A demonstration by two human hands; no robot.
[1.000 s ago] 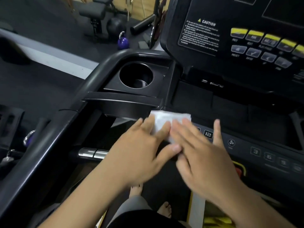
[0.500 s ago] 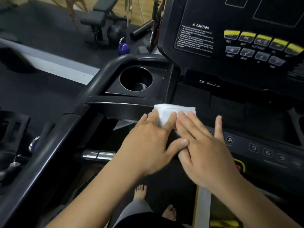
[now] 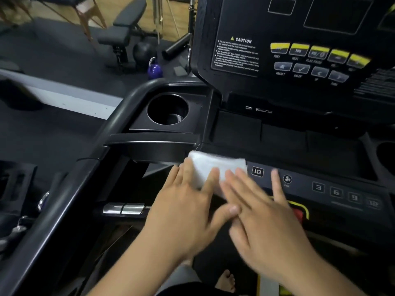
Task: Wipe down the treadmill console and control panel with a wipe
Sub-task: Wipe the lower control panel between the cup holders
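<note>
At the left end of the control panel [image 3: 342,207]: white wipe [image 3: 215,166], folded and lying flat, its top edge along the panel's upper lip. Left hand [image 3: 188,212] and right hand [image 3: 267,227] both lie flat with straight fingers, fingertips pressing on the wipe's near half, neither curled round it. Left thumb overlaps the right hand's fingers. One right finger is spread aside, onto the panel between the "12" key [image 3: 257,171] and the fan key [image 3: 287,179]. Both hands motion-blurred.

Round cup holder [image 3: 192,116] up and left of the wipe: inside dark, contents not discernible. Shallow tray recess [image 3: 277,137] just behind the wipe. Second cup holder [image 3: 386,154] cut off at the frame's right edge.

Wipe's left corner reaches the panel's left end, under the curved black handrail [image 3: 119,120]. To the right the panel runs on past keys 3, 6, 9, 12. Upright console [image 3: 245,18] with caution label and yellow keys rises behind. Chrome grip [image 3: 124,208] lower left. Purple kettlebell [image 3: 154,70] on the floor beyond.
</note>
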